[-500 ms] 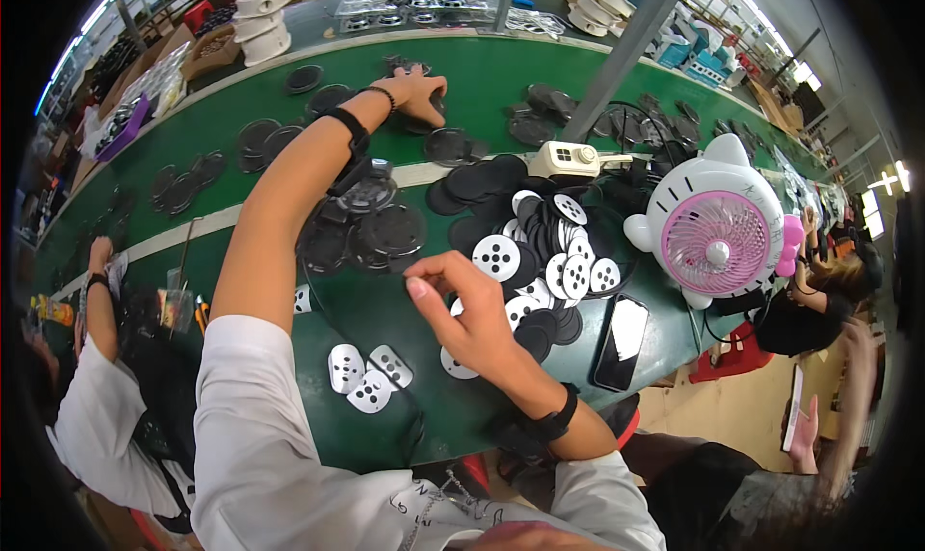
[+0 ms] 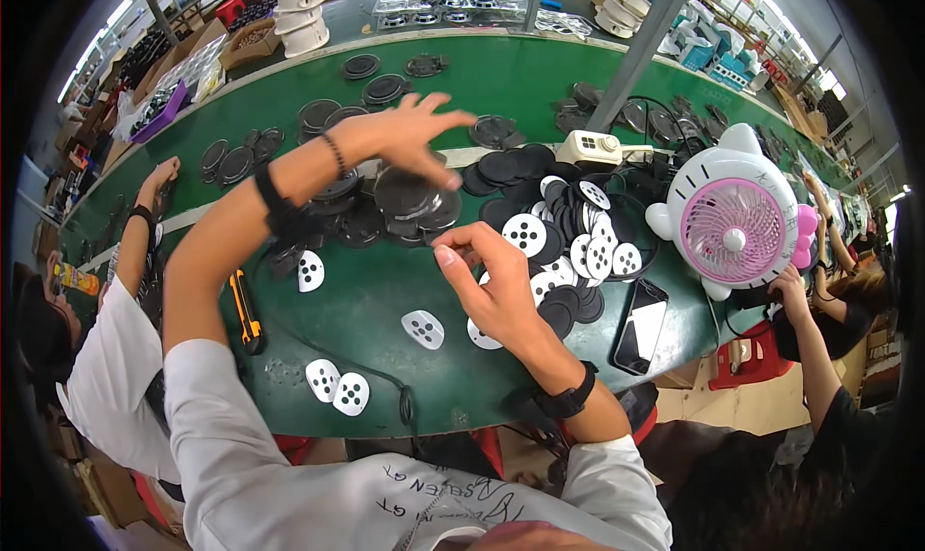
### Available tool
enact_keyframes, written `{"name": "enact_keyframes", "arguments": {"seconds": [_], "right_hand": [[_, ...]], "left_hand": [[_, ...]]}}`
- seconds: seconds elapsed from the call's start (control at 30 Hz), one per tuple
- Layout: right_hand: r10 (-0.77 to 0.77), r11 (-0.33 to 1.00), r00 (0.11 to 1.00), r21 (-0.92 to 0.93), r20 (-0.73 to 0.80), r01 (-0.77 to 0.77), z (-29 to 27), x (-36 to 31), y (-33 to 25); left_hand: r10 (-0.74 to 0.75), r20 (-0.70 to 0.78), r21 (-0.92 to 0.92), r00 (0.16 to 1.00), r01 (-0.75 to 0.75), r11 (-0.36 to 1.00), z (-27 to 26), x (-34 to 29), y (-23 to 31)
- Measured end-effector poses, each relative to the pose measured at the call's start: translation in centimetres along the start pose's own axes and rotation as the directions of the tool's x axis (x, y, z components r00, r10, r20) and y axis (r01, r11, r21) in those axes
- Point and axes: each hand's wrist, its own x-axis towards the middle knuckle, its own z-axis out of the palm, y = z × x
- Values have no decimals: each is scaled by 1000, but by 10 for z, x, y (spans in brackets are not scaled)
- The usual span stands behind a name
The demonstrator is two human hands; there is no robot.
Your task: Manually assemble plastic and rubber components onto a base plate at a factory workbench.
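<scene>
My left hand (image 2: pixel 416 139), blurred by motion, has its fingers spread over the near pile of dark see-through round covers (image 2: pixel 358 225). Just below its fingers a round cover (image 2: pixel 403 195) rests on top of that pile; I cannot tell whether the hand touches it. To the right, my right hand (image 2: pixel 493 279) is held over the table with curled fingers, thumb close to the index finger. Anything in that pinch is too hidden to make out. Beside it lies a heap of white discs with black holes (image 2: pixel 599 257) and plain black discs (image 2: pixel 557 312).
More dark covers (image 2: pixel 318 116) lie across the green belt. Three rounded white plates with holes (image 2: pixel 422 329) and a yellow-black cutter (image 2: pixel 245 310) are in front. A cable (image 2: pixel 405 402), phone (image 2: pixel 640 331), pink-white fan (image 2: pixel 734 225) and grey post (image 2: pixel 644 50) stand or lie around. Co-workers sit on both sides.
My left hand has come back from the far belt to the near pile and opened. One white plate now lies apart from the other two. The whole view has shifted slightly.
</scene>
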Motion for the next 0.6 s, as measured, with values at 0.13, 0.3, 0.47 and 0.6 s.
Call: {"name": "enact_keyframes", "arguments": {"seconds": [0.13, 0.3, 0.47, 0.6], "right_hand": [[23, 1000, 1000, -18, 7, -23, -3, 1, 2], [85, 996, 995, -17, -44, -86, -2, 3, 3], [51, 998, 998, -27, -43, -52, -3, 2, 2], [42, 999, 999, 7, -26, -42, -1, 0, -1]], "left_hand": [[-67, -72, -100, 995, 59, 993, 34, 107, 10], [-230, -46, -122, 972, 223, 967, 62, 169, 13], [-112, -288, -166, 951, 66, 984, 21, 125, 0], [126, -34, -280, 991, -130, 951, 14, 31, -22]]}}
